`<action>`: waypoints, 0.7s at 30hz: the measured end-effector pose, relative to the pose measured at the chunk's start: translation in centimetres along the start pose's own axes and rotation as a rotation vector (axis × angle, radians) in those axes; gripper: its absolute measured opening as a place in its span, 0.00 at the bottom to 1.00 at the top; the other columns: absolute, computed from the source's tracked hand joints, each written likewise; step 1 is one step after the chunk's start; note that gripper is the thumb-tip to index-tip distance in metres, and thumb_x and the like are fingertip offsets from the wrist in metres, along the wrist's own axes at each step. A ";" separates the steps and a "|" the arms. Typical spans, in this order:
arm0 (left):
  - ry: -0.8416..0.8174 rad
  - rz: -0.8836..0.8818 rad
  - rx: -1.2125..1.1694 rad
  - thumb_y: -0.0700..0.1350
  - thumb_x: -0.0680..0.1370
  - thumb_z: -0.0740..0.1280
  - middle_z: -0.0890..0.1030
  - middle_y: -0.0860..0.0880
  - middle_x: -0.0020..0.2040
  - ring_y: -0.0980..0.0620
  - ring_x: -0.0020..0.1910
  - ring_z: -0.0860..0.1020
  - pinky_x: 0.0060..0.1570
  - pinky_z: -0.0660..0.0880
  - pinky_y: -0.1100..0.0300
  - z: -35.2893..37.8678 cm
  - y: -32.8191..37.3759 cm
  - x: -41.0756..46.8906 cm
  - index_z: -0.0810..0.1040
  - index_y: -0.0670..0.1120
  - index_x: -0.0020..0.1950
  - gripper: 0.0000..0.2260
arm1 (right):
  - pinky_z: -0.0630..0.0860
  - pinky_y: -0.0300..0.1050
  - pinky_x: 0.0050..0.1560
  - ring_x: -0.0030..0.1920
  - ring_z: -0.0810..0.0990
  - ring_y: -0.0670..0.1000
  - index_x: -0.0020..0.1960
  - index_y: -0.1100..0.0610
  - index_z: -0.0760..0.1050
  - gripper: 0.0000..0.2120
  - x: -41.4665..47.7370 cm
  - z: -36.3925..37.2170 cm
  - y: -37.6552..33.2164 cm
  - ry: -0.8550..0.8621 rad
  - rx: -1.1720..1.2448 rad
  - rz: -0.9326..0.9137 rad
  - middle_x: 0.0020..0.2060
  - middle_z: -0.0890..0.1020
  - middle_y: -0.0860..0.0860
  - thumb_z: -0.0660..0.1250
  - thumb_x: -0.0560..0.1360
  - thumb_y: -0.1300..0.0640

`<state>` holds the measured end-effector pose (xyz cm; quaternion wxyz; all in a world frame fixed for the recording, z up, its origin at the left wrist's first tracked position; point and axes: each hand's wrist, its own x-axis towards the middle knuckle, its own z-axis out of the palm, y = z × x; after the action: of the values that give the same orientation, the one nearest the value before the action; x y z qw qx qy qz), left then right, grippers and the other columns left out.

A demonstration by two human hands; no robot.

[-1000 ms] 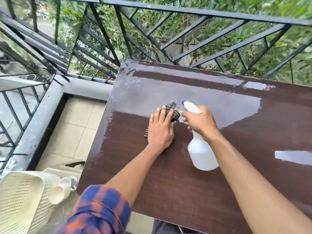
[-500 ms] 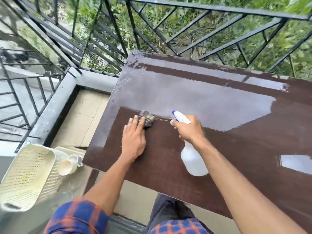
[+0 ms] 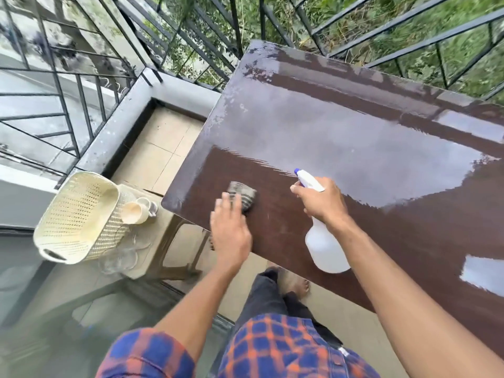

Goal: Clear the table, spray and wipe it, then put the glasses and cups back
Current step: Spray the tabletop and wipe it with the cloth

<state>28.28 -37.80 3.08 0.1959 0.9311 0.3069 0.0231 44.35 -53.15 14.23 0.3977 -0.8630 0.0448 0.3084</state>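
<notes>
Cloth [image 3: 243, 195] looks soft, limp and light, probably damp, so it should bunch and slide easily on the wet, slick bench [image 3: 354, 137]. Flat pressure from above suits it better than a pinch. It sits crumpled near the bench's near-left corner, under the tips of the left hand [image 3: 230, 236], whose fingers lie straight and press on its near side. The right hand [image 3: 323, 204] grips the spray bottle [image 3: 326, 249] by the neck, apart from the cloth. The bottle's plastic looks light and is likely slippery when wet.

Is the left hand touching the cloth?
Touching. Head view shows the left hand with fingers flat on the cloth, pressing it onto the table.
</notes>
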 end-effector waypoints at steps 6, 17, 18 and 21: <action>-0.310 0.569 0.008 0.45 0.75 0.58 0.65 0.45 0.78 0.41 0.76 0.64 0.73 0.62 0.44 2.7 7.6 -7.7 0.67 0.50 0.77 0.28 | 0.84 0.58 0.56 0.46 0.87 0.61 0.45 0.53 0.84 0.11 -1.6 -2.4 2.6 0.099 0.008 0.082 0.43 0.88 0.53 0.74 0.72 0.45; -0.183 0.558 0.089 0.41 0.78 0.57 0.66 0.45 0.78 0.40 0.76 0.64 0.72 0.64 0.42 -2.2 -5.8 2.1 0.65 0.51 0.77 0.27 | 0.85 0.59 0.53 0.38 0.85 0.57 0.42 0.52 0.84 0.14 -5.9 -0.6 3.5 0.257 0.124 0.217 0.38 0.88 0.52 0.70 0.67 0.42; -0.158 0.493 0.100 0.40 0.77 0.58 0.65 0.44 0.78 0.40 0.76 0.64 0.72 0.63 0.41 -3.2 -8.0 3.7 0.65 0.51 0.78 0.27 | 0.86 0.58 0.52 0.35 0.84 0.55 0.42 0.51 0.84 0.14 -6.2 0.4 3.1 0.264 0.139 0.213 0.37 0.88 0.52 0.70 0.66 0.42; -0.158 0.388 0.135 0.40 0.76 0.57 0.64 0.42 0.78 0.39 0.77 0.61 0.72 0.62 0.40 -5.4 -13.0 7.1 0.62 0.51 0.79 0.29 | 0.83 0.53 0.45 0.27 0.80 0.51 0.44 0.53 0.84 0.12 -7.1 3.5 2.0 0.258 0.173 0.212 0.36 0.87 0.51 0.71 0.70 0.46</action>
<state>25.82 -22.25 2.61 0.1485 0.9826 0.1066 -0.0331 36.27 -53.23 15.17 0.4268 -0.8483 0.2123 0.2303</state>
